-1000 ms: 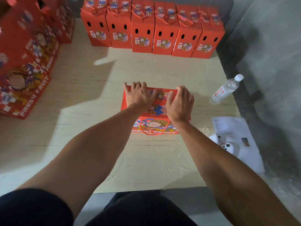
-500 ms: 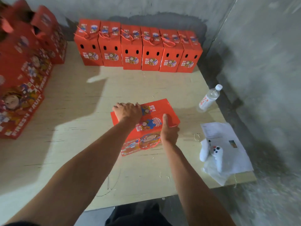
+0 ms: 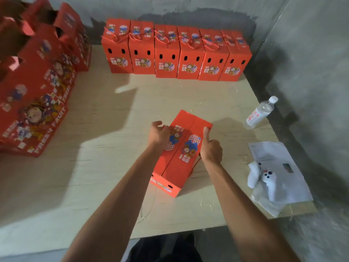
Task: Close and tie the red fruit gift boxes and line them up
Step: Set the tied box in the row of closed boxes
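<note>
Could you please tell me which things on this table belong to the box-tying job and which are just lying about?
Job: red box held by left hand and right hand; row of tied boxes; untied boxes at left.

Lying about: water bottle; papers; white controller.

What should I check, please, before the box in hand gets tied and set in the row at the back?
1. Both hands on the box: ok. The left hand grips its left edge and the right hand its right side, thumb on top of the box.
2. Top flaps shut: ok, they meet along the centre seam.
3. Cord tied: not ok; a red cord hangs loose at the right side.
4. Row straight: ok, six tied boxes stand side by side against the wall.
5. Free slot at the row's right end: cannot tell.
6. Path clear: ok, the water bottle lies off to the right.
</note>
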Available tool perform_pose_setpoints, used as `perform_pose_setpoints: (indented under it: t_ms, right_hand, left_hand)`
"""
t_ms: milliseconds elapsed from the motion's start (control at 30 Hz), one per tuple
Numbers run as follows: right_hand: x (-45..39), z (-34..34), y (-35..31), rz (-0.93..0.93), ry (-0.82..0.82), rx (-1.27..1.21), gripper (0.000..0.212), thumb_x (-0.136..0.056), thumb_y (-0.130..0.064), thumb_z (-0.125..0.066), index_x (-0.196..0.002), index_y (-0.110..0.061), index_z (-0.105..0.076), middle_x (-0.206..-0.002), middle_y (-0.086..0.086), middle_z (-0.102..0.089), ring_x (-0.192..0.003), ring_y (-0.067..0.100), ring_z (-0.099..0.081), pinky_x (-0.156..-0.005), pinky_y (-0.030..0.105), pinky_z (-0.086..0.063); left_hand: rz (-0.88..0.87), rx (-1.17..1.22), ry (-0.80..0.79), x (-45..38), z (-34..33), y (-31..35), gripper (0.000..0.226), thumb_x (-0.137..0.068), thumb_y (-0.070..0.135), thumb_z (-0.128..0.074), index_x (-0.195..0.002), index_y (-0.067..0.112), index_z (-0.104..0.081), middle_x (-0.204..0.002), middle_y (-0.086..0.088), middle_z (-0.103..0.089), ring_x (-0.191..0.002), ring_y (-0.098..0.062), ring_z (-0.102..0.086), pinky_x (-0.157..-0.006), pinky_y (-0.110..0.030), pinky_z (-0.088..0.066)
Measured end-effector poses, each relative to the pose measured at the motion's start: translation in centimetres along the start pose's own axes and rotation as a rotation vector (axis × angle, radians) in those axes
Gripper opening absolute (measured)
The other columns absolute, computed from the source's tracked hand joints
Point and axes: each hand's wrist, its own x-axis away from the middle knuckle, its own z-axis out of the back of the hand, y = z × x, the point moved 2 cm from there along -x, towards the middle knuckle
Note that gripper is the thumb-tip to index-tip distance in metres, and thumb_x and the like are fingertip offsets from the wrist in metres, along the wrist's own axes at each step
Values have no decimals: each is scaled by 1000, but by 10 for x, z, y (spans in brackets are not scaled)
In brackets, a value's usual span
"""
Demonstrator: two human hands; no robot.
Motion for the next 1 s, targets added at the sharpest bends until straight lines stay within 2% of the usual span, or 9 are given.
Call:
perform_pose_setpoints:
  t_ms: [133,233,367,433,500,600,767,900,1000]
  right_hand:
    - [19,10,1,119,-86,70,74,-97,-71,-39,-81,-5,-69,-85,18,-75,-79,34,-73,-77,43,-60]
    - [26,21,-31,237,-99,-148,45,-105,-39,-50,-78,-8,-69,-74,8,-75,-74,27,-73,-81,47,-60]
    - [44,15,-71,116,-442,-614,31,-109,-8,-38,-85,-19,-54,-66,-10,-68,-62,3,-63,-95,39,-56]
    - [57,5,-81,130,-506,-533,29,-106,-8,-44,-82,-23,-52,-80,-2,-62,-56,-6,-59,-68,15,-56]
    - [70,-1,-93,275,-561,-552,29,-106,-31,-50,-77,-25,-51,-79,4,-57,-49,-4,-56,-49,12,-47]
    - [70,3,-124,344,-623,-732,57,-94,-69,-49,-62,-22,-47,-54,6,-30,-40,19,-31,-45,24,-37]
    - [29,22,-140,216,-512,-651,54,-96,-22,-53,-43,-25,-43,-46,-6,-24,-40,15,-18,-45,25,-22]
    - [-2,44,-150,270,-321,-593,34,-94,-26,-55,-62,-17,-55,-46,-2,-44,-37,16,-40,-42,24,-34]
    - [-32,66,-163,272,-257,-630,31,-95,-25,-55,-65,-17,-52,-44,-7,-39,-37,12,-34,-42,21,-32]
  left_hand:
    - [-392,118,29,22,-3,24,29,-98,16,-60,-127,12,-57,-89,-5,-64,-76,-9,-61,-71,-32,-53]
    - [-606,27,-131,53,-19,54,16,-100,24,-57,-100,14,-69,-62,2,-61,-57,-12,-58,-57,-31,-46]
    - [-742,-376,-69,84,-18,99,40,-101,53,-50,-97,19,-71,-80,-6,-72,-83,-27,-69,-73,-36,-54]
    - [-680,-695,-36,78,0,112,52,-103,58,-41,-106,14,-68,-95,-14,-72,-94,-35,-67,-77,-37,-53]
    - [-648,-898,-13,71,19,123,61,-105,58,-32,-103,6,-63,-93,-16,-65,-94,-38,-66,-72,-36,-45]
    - [-716,-880,128,66,43,145,58,-107,53,-31,-99,6,-64,-83,-13,-58,-81,-38,-62,-66,-36,-42]
    - [-728,-771,82,46,54,147,36,-106,32,-39,-101,8,-65,-93,-18,-68,-76,-38,-57,-67,-37,-46]
    - [-780,-678,-34,40,22,131,25,-102,26,-43,-104,15,-65,-98,-12,-71,-88,-39,-64,-71,-43,-53]
    - [-771,-620,-164,33,-14,125,21,-100,25,-48,-113,15,-61,-106,-11,-70,-97,-38,-65,-79,-46,-54]
